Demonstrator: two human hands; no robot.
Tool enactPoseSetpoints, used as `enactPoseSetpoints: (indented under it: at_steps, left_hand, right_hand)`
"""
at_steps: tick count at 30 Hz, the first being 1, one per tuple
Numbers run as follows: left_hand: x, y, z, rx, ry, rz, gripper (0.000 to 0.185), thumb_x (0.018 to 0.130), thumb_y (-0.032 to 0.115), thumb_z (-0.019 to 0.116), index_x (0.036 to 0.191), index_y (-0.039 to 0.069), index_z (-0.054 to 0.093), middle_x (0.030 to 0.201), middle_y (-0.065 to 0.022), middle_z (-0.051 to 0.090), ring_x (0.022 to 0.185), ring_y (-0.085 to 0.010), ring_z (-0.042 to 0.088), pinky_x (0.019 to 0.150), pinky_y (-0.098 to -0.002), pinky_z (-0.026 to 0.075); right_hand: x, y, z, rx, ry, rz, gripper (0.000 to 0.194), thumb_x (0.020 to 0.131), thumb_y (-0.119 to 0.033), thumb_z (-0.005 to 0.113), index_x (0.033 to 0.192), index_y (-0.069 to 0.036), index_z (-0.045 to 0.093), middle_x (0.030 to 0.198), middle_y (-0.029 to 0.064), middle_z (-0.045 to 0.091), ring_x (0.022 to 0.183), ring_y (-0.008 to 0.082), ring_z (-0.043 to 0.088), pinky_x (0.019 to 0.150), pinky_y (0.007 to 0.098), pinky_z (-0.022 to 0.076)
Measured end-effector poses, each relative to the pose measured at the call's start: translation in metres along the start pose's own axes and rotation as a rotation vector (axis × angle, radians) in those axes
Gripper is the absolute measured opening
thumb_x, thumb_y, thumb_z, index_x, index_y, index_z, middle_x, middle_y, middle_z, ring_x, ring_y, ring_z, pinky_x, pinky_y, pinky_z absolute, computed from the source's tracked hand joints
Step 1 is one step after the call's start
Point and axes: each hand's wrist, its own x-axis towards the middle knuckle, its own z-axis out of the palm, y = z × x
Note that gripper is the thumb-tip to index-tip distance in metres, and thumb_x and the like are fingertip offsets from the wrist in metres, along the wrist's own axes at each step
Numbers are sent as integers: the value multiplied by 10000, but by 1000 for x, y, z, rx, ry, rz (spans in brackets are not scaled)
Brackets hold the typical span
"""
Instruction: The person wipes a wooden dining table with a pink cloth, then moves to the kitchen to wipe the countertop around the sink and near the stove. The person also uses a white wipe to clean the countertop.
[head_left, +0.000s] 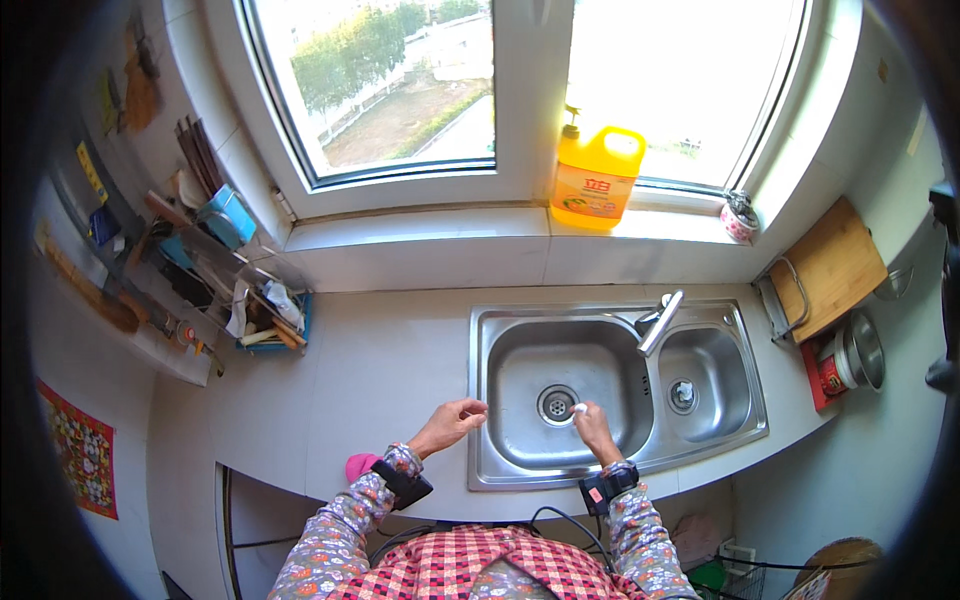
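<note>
My right hand (594, 431) is over the large basin of a stainless steel double sink (519, 435), just right of its drain strainer (558, 406). Its fingers are closed around a small white object (580, 408), mostly hidden and too small to identify. Over the basin's left rim, my left hand (450, 425) hovers with bent fingers, thumb apart, and nothing visible in it. A pink item (362, 466) lies on the counter, partly covered by my left wrist. In the small basin, a crumpled white piece (684, 391) sits on the drain.
A chrome faucet (660, 324) reaches over the divider between basins. On the windowsill stand a yellow detergent pump bottle (598, 180) and a small pink-patterned pot (739, 219). A utensil rack (274, 315) is at left; a wooden cutting board (832, 270) and metal bowl (865, 350) are at right.
</note>
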Motion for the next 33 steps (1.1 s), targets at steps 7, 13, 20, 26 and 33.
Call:
enactPoseSetpoints:
  at_steps: [7,13,20,26,33]
  left_hand:
    - [-49,-23,-33,-57,79,-1,316,983,189,626,1220,-21,630,1063,-77,703,969,-143,669,871,-283,540]
    - [-68,-40,-34,-39,92,-17,338,967,236,631,1205,-3,650,1058,-123,721,918,-187,694,836,-318,550]
    - [-59,-11,-4,-58,90,183,324,962,207,647,1203,-7,624,1059,-144,708,925,-195,688,819,-330,554]
    - [-51,-5,0,-27,135,171,267,955,195,641,1108,-23,622,1008,-138,703,869,-180,687,746,-324,570]
    - [-43,-2,0,-542,242,-20,168,957,104,562,1093,18,609,1003,-100,671,919,-185,676,772,-338,586]
  right_hand:
    - [4,-27,20,-32,188,-19,293,945,-219,529,939,58,624,813,256,675,792,398,681,693,474,513]
    - [-21,-67,50,146,-80,243,365,994,-287,528,1123,53,558,889,194,673,817,295,706,648,372,592]
    - [-58,-131,96,686,-342,132,474,1063,-364,430,1339,18,479,1087,93,599,957,151,596,827,313,527]
    - [-74,-139,110,795,-429,66,494,1074,-422,406,1334,-16,510,1102,66,624,985,136,622,836,318,558]
    - [-81,-137,85,823,-324,154,384,1018,-348,581,1170,-1,638,1012,66,697,865,157,703,705,262,584]
